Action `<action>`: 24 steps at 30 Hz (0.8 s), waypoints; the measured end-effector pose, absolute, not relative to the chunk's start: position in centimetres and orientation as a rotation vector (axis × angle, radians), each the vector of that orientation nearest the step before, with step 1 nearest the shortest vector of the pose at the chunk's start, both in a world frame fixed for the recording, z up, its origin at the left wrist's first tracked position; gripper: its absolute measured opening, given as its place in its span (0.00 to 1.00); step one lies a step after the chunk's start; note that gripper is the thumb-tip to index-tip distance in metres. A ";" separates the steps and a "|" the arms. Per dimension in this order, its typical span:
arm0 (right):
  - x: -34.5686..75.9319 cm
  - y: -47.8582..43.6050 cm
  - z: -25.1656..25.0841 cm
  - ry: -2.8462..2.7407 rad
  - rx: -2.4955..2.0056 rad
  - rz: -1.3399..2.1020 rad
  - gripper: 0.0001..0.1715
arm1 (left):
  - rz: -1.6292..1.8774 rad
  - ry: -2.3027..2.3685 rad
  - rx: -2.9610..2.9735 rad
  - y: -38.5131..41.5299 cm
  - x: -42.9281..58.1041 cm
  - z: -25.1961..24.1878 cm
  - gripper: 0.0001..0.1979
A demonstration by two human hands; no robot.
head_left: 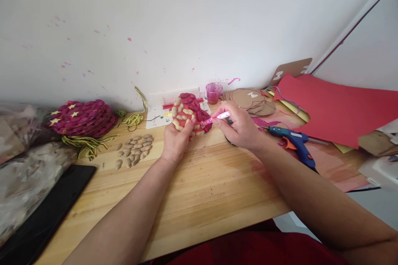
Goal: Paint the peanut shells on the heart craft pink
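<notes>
My left hand (178, 138) grips the lower left edge of a round red disc (183, 123) covered with peanut shells, tilted up off the table. Shells on its right and top are painted magenta, while those on the left are bare tan. In my right hand (241, 126) is a paintbrush (222, 115) with a white handle and pink-stained front, its tip against the shells at the disc's right side. Behind the brush stands a clear cup (213, 93) of magenta paint. Loose peanuts (137, 148) lie on the wooden table to the left of my left hand.
A stack of magenta peanut discs with yellow stars (83, 118) and yellow-green yarn (135, 120) are at left, near a black tablet-like slab (62, 203) and plastic bags (34, 182). To the right are cardboard circles (248, 98), a blue glue gun (294, 143) and red sheet (338, 103).
</notes>
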State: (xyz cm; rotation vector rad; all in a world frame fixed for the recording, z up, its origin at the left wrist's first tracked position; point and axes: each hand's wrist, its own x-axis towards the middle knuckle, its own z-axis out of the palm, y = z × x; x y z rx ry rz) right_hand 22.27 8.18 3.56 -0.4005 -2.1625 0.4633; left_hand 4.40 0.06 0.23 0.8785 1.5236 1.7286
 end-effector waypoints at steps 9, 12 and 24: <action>22.4 8.0 3.7 -2.160 -0.437 0.505 0.03 | 1.711 1.434 0.826 0.2 4.5 0.3 0.23; 22.4 7.9 3.9 -2.161 -0.457 0.513 0.03 | 1.717 1.435 0.811 0.2 4.5 0.3 0.21; 23.0 8.5 4.1 -2.007 -0.549 0.771 0.14 | 1.766 1.426 0.696 0.3 4.2 0.7 0.20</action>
